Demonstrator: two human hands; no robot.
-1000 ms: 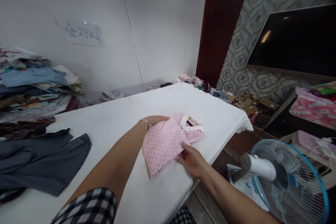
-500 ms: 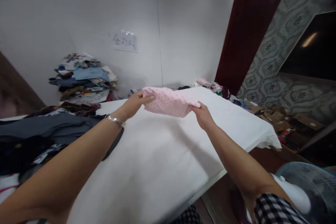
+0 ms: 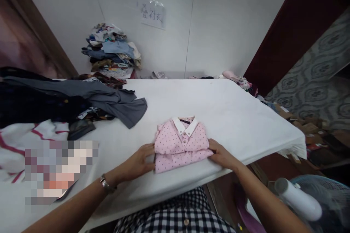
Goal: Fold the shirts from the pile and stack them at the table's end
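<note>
A folded pink polka-dot shirt [image 3: 180,142] with a white collar lies collar-up near the front edge of the white table [image 3: 232,116]. My left hand [image 3: 139,160] presses against the shirt's left edge, fingers tucked at its lower layer. My right hand [image 3: 221,154] rests at the shirt's right edge, fingers touching the fold. Both hands lie flat on the tabletop beside the garment.
A grey garment [image 3: 109,98] and dark clothes lie heaped at the left. A stack of folded clothes [image 3: 112,51] stands against the back wall under a paper sign [image 3: 153,14]. A fan [image 3: 303,200] sits low at the right. Boxes [image 3: 306,127] litter the floor.
The shirt was lifted off the table in both hands, turned over, and set down collar-up nearer me. My view swung left.
</note>
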